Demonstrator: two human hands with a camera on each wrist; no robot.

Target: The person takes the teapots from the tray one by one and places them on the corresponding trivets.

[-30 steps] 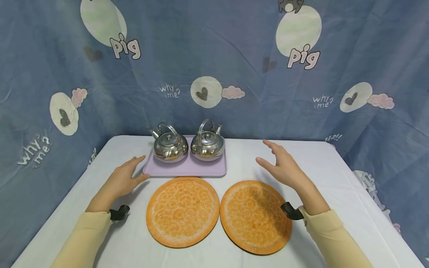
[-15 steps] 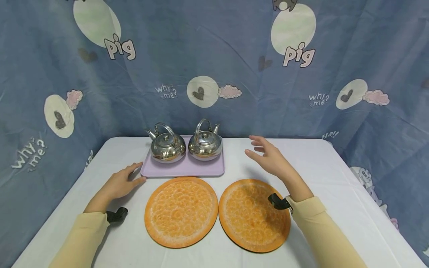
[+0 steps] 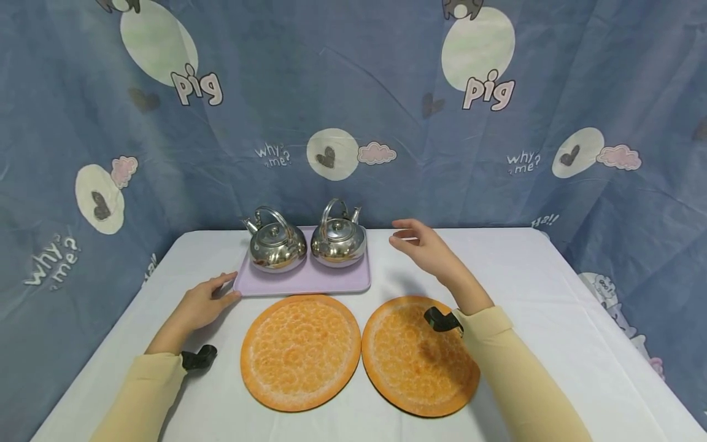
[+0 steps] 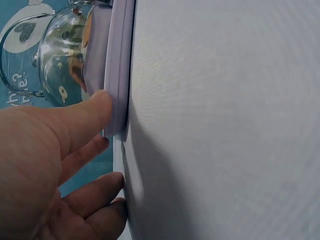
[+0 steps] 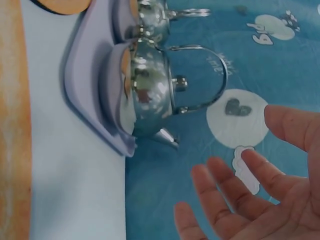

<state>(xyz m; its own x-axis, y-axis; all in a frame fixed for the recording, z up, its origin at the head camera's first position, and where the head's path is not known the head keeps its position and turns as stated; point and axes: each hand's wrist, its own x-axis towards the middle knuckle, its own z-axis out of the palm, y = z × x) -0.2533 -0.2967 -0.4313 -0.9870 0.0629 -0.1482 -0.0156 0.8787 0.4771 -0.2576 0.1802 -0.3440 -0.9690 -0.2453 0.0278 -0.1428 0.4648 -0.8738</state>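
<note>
On a lilac tray (image 3: 309, 284) stand two shiny steel kettles. The left kettle (image 3: 278, 250) points its spout left, the right kettle (image 3: 339, 245) points its spout right, and both arched handles are up. My left hand (image 3: 200, 306) grips the tray's near left corner; in the left wrist view the thumb (image 4: 102, 107) lies on the lilac rim (image 4: 119, 65) and the index fingertip is at the corner. My right hand (image 3: 424, 250) hovers to the right of the right kettle, fingers loosely bent, holding nothing. Its palm shows apart from the kettle body (image 5: 152, 87) in the right wrist view.
Two round orange, bread-patterned mats lie side by side in front of the tray: a left mat (image 3: 301, 353) and a right mat (image 3: 414, 362). A white cloth (image 3: 552, 307) covers the table. Behind its far edge hangs a blue printed curtain (image 3: 381, 196).
My right hand has moved left toward the right kettle, its fingers bending more. The left hand has moved onto the tray's corner. Kettles, tray and mats keep their places.
</note>
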